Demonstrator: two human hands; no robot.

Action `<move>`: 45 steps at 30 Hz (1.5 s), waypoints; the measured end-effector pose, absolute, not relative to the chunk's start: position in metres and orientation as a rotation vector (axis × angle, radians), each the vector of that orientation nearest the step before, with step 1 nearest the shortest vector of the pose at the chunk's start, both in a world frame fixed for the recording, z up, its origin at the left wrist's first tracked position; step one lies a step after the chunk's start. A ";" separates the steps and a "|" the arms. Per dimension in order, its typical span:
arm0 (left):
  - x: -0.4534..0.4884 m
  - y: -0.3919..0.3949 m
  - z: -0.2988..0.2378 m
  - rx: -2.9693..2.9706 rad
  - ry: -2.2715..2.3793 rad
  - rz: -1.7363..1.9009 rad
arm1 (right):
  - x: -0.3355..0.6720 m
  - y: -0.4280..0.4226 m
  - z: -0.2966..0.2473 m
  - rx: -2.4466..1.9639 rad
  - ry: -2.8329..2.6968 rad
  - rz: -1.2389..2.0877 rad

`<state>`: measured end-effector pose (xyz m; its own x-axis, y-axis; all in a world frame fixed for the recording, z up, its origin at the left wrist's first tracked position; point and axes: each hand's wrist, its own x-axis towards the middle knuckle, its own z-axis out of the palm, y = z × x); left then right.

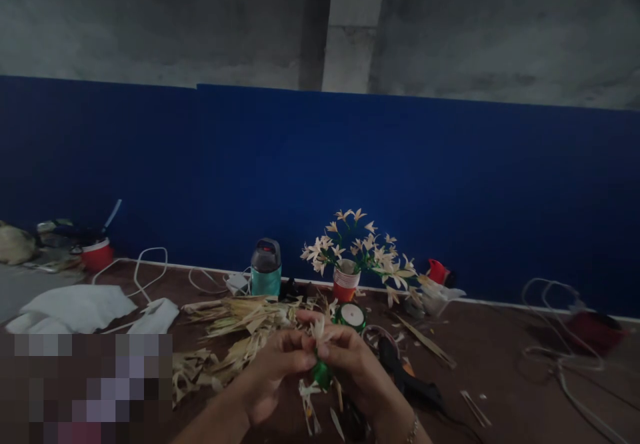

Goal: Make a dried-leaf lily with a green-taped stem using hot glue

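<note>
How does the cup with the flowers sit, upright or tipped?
Upright: the cup has its pale rim uppermost, and the flowers fan up and outward from it.

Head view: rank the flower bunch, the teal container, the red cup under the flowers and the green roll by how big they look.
Largest to smallest:
1. Flower bunch
2. Teal container
3. Red cup and green roll: too alike to rank, and the roll seems nearer the camera.
</note>
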<state>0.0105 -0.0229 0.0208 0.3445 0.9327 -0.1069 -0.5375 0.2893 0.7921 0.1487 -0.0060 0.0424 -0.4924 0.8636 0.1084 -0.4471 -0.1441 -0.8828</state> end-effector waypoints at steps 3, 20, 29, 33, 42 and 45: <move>0.012 -0.021 0.017 0.776 0.660 1.120 | 0.148 -0.005 0.041 -0.559 -1.184 1.757; 0.018 -0.033 0.028 1.497 1.291 1.502 | 0.136 -0.010 0.031 -0.812 -1.270 1.223; 0.006 -0.018 0.026 1.377 1.199 1.680 | 0.143 -0.006 0.040 -0.803 -1.222 1.475; 0.006 -0.018 0.022 1.296 1.134 1.689 | 0.144 -0.003 0.035 -0.842 -1.191 1.656; 0.003 -0.016 0.020 1.515 1.151 1.710 | 0.159 0.004 0.044 -0.912 -1.233 1.528; 0.000 -0.016 0.024 1.604 1.248 1.736 | 0.163 -0.002 0.057 -0.900 -1.321 1.298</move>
<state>-0.0004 -0.0163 0.0238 -0.2105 0.8235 0.5269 0.2367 -0.4800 0.8447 0.1628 -0.0025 0.0571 -0.1887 0.9686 0.1620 -0.1450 0.1356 -0.9801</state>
